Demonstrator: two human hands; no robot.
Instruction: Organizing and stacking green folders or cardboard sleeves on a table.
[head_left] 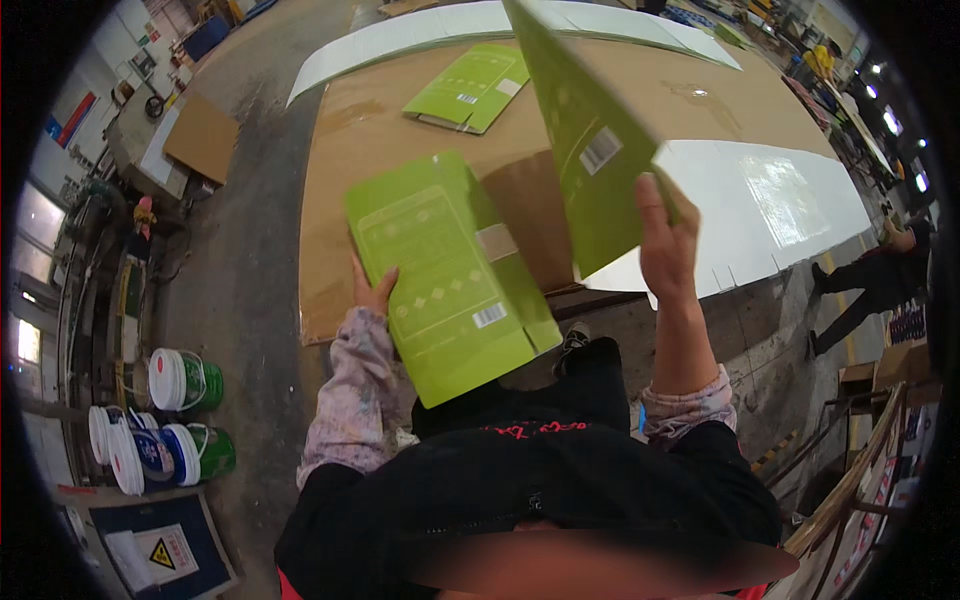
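the left hand (374, 288) grips the left edge of a flat green carton (450, 275), fingers curled around it from behind, holding it tilted in front of the body. the right hand (668, 240) is raised higher and closed on the lower corner of a second green carton (585, 140), thumb on the printed face, so that this piece stands nearly upright and leans away to the upper left. both cartons hang over the near edge of a big brown cardboard sheet (400, 150) spread on the floor. on that sheet, at its far side, lies a third green carton (468, 88), flat. white sheets (790, 200) overlap the brown cardboard on its right and along its far edge. well to the left of the cardboard, on the concrete floor, stand several white and green buckets (165, 420). off to the right of the cardboard another person (880, 275) is bent low.
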